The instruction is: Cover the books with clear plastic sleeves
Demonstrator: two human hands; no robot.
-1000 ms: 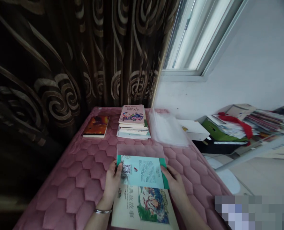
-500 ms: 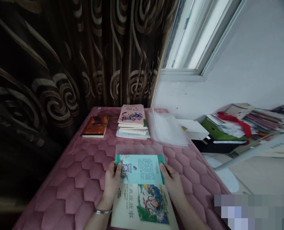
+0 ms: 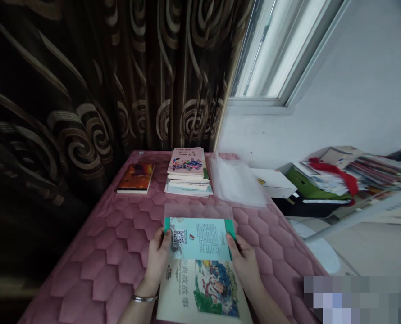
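Both hands grip a book by its opposite sides above the pink quilted mattress. My left hand (image 3: 159, 249) closes on the left edge, thumb on top, with a silver bangle at the wrist. My right hand (image 3: 243, 252) pinches the right edge in the same manner. A turquoise printed panel (image 3: 207, 238) with a QR code lies between the thumbs. Nearer to me is the book's cream cover (image 3: 183, 288) with a colourful picture; I cannot tell how panel and cover join. A clear plastic sleeve (image 3: 198, 210) extends past the panel's far edge.
On the mattress (image 3: 126, 229) lie a stack of books (image 3: 187, 164), an orange-brown book (image 3: 136, 177) and clear plastic sleeves (image 3: 237, 182). A white box (image 3: 273, 182) and piled papers (image 3: 325, 180) stand beyond its right side. A dark patterned curtain (image 3: 85, 90) hangs at left and behind.
Almost nothing differs; the view has shifted very slightly. Both hands keep the same hold on the book.
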